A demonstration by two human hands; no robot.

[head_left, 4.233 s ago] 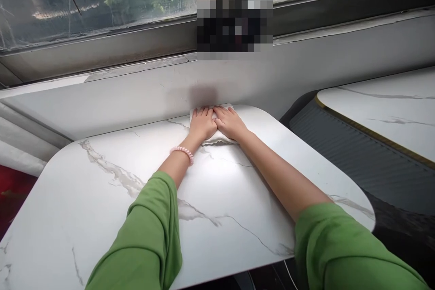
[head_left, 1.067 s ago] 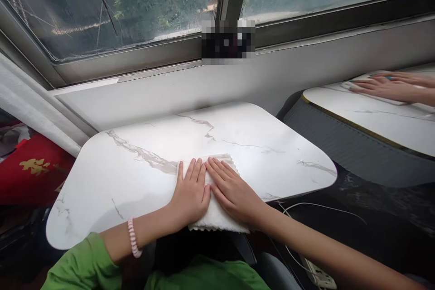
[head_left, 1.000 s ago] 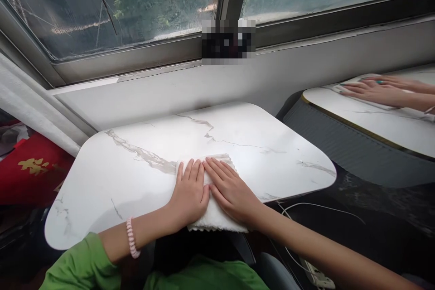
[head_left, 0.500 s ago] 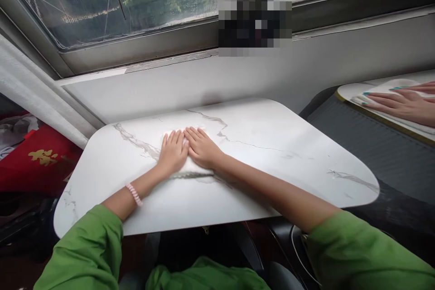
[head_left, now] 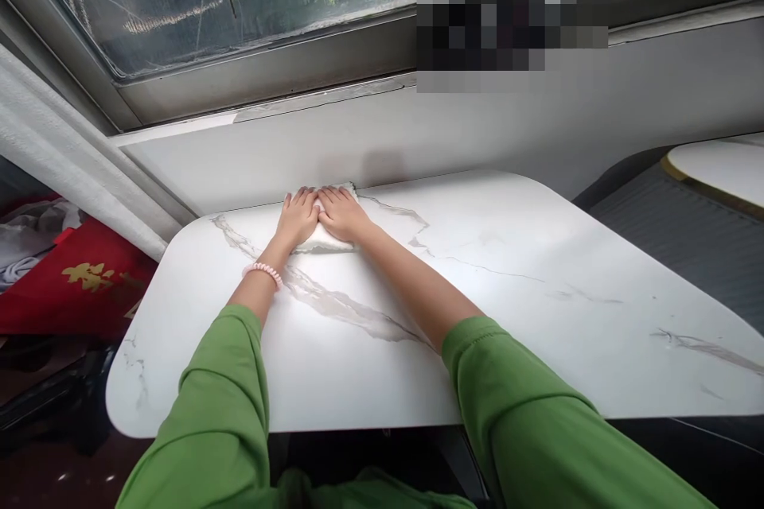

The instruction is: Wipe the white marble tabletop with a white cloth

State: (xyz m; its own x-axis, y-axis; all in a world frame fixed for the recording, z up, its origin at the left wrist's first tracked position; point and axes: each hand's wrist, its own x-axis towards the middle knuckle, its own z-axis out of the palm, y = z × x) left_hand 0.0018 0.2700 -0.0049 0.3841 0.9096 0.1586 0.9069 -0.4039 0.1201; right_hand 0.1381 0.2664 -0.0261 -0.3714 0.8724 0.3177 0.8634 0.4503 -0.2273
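A white cloth [head_left: 328, 239] lies folded at the far edge of the white marbled table [head_left: 370, 382], by the wall. My left hand [head_left: 297, 219], with a pink coiled band on its wrist, presses flat on the cloth's left part. Beside it, thumbs close together, my right hand [head_left: 341, 213] lies flat on the right part. The fingers of both hands are stretched out toward the wall. Most of the cloth is hidden under my palms.
Behind the table runs a white wall [head_left: 268, 145] below a framed window [head_left: 286, 0]. A red bag [head_left: 77, 278] with gold marks is at the left, near a pale curtain [head_left: 65, 143]. Another white table [head_left: 725, 165] with a gold edge stands at the right.
Both hands have slid the cloth forward, from the table's middle to its far edge. My view has shifted, and the other person's hands at the right table are out of sight.
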